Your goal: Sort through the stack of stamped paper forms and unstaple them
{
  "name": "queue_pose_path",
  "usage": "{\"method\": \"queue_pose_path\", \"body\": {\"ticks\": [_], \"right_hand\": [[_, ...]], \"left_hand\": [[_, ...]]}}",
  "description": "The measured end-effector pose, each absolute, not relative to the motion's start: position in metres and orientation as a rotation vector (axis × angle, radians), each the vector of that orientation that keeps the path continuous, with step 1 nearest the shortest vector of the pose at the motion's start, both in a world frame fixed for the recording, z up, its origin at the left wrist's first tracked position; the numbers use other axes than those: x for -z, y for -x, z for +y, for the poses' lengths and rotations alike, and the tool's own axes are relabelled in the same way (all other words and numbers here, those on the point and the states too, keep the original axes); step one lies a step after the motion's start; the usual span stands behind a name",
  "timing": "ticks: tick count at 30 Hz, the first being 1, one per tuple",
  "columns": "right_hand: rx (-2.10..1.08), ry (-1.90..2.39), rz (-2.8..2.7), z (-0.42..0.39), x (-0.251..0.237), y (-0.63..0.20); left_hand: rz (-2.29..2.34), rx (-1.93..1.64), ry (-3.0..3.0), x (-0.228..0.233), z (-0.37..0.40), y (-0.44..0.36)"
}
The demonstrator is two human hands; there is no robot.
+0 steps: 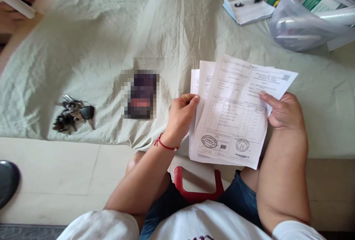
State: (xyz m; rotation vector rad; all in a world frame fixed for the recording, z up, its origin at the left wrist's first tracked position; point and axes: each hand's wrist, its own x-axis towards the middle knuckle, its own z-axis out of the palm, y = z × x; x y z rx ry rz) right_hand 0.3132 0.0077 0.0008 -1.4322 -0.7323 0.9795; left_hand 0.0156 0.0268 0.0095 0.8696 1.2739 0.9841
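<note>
1. Two hands hold a small stack of printed sheets (233, 118) above the front edge of a bed, over the person's lap.
2. The left hand (180, 116) pinches the stack's left edge, its fingers (191, 99) closed over the sheets with the thumb hidden behind them; a red cord circles that wrist.
3. The right hand (283, 112) grips the right edge, thumb pressed flat on the top sheet, which bears two round stamps near its foot.
4. The sheets are fanned, so a light sliding pinch looks best for parting them; squeezing harder would likely crease the paper or drag two pages together.
5. A wrinkled pale sheet covers the bed (111, 44); it is soft and uneven, a poor base for squaring up papers.
6. On it lie a bunch of keys (73, 113) to the left, a blurred dark booklet (142, 94) just left of the papers, and a notepad with pen (249, 9) beside a clear plastic tub (299, 29) at far right.
7. Another person's hand (12, 9) shows at top left, well apart.
8. Pale floor tiles (69, 173) and a red stool (198, 188) lie below.
</note>
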Motion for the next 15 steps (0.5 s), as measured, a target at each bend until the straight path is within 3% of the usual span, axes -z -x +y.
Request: {"method": "queue_pose_path", "body": {"ticks": [15], "right_hand": [[-0.935,1.535,-0.744,0.0124,0.0016,-0.3170]], "left_hand": [[1.181,-1.180,-0.692,-0.0019,0.0323,-0.0126]]}}
